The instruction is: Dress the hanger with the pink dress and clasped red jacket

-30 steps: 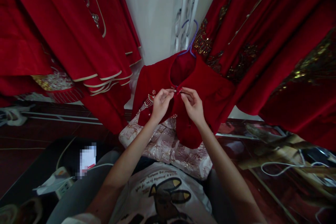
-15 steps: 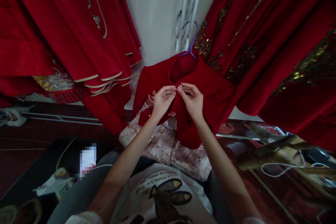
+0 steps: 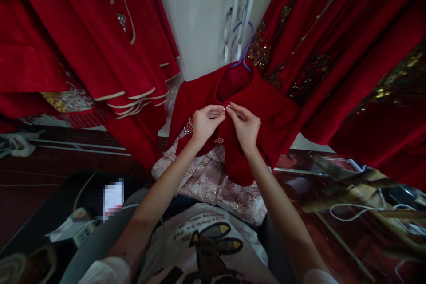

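Note:
A short red velvet jacket hangs in front of me on a purple hanger. My left hand and my right hand meet at its collar opening. Both pinch a small pearl and gold button clasp at the neckline, fingertips almost touching. A second small clasp shows lower on the jacket front, between my wrists. Beaded tassel trim hangs at the jacket's left edge, just left of my left hand.
Long red garments with cream piping hang at left; red robes with gold embroidery hang at right. A pink-gold brocade skirt lies below the jacket. White cables run over the dark floor at right. A white device sits at lower left.
Both hands have risen slightly and closed in on the top clasp at the collar. The jacket's front edges have been drawn together at the neckline.

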### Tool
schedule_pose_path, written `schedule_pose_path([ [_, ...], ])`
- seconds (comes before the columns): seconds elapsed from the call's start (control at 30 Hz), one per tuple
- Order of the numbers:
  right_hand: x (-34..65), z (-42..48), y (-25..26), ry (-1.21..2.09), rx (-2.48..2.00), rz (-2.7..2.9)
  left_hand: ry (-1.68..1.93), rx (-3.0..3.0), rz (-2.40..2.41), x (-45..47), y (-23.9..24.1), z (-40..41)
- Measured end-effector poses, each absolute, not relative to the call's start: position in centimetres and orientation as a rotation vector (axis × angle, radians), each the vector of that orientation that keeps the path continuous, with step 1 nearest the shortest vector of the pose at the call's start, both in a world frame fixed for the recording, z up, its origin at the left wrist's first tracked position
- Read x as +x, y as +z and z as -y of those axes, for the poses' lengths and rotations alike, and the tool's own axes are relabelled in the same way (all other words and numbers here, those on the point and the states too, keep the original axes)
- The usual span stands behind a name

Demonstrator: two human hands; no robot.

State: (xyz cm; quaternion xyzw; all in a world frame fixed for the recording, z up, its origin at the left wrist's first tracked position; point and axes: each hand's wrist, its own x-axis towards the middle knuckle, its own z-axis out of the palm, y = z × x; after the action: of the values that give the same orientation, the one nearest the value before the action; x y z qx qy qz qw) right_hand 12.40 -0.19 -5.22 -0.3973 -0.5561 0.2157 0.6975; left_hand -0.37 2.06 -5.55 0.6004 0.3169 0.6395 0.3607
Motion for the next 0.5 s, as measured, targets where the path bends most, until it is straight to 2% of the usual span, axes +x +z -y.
schedule_pose_path([
  [0.5,12.64,-0.16,-5.51,0.622,-0.854,1.231,1.632,1.556,-0.822,-0.32,-5.46,-2.07],
])
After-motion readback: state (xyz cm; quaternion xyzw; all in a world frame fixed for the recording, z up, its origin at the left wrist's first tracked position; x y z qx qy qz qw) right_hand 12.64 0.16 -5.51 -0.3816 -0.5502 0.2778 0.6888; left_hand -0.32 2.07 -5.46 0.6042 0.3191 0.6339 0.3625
